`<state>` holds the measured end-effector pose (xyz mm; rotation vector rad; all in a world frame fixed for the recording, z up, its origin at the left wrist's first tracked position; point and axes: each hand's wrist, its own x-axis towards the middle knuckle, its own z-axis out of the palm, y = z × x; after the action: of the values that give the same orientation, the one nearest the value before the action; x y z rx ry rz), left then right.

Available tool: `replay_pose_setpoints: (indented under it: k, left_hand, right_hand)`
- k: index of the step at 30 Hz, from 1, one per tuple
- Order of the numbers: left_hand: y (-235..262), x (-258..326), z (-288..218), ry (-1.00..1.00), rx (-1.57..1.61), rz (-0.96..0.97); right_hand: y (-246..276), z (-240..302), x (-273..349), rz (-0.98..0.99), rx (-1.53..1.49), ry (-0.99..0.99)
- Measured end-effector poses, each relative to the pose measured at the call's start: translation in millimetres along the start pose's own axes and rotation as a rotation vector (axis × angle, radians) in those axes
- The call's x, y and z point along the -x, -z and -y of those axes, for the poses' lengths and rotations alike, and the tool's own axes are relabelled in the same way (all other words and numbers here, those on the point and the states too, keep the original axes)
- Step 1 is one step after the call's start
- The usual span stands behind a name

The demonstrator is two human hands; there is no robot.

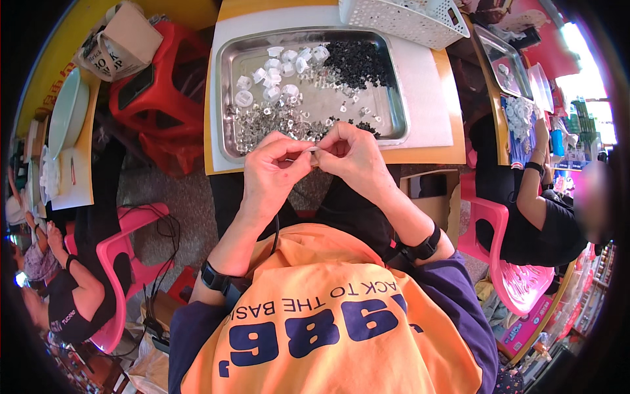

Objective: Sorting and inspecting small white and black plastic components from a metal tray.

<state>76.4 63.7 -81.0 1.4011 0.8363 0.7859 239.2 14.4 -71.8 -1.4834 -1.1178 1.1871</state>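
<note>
1. Where I stand, the small pale piece [313,150] sits at frame centre, between the left hand [275,169] and the right hand [354,159], about equally near both. Its long axis is too covered to tell.
2. Both hands are pinched narrow, thumbs against forefingers, their tips meeting on that one piece.
3. The rectangular silver metal tray [220,92] lies just above them in the frame, its long axis running left to right; the hands overlap its lower rim.
4. Within it, the heap of small shiny metal bits [252,126], lower left, is nearer the left hand; the heap of tiny black pieces [357,62] fills the upper right corner.
5. Counting: two hands, one piece held, one tray, roughly fourteen rounded white plastic parts [271,77] overlapping at the tray's upper left, one white perforated plastic basket [410,23] on the yellow-edged bench [426,156]. Metal bits and black pieces are too many to count.
</note>
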Motion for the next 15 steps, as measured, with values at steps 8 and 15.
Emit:
replay_pose_setpoints:
  k: [8, 15]
  left_hand:
    - [2.3, 1.3, 2.5, 0.142, 0.299, 0.026]
    - [0.8, 1.1, 7.2, 0.109, 0.256, 0.017]
  right_hand:
    - [2.7, -2.5, -1.7, 0.047, -0.091, -0.072]
    - [1.7, 1.4, -0.4, 0.05, -0.084, -0.07]
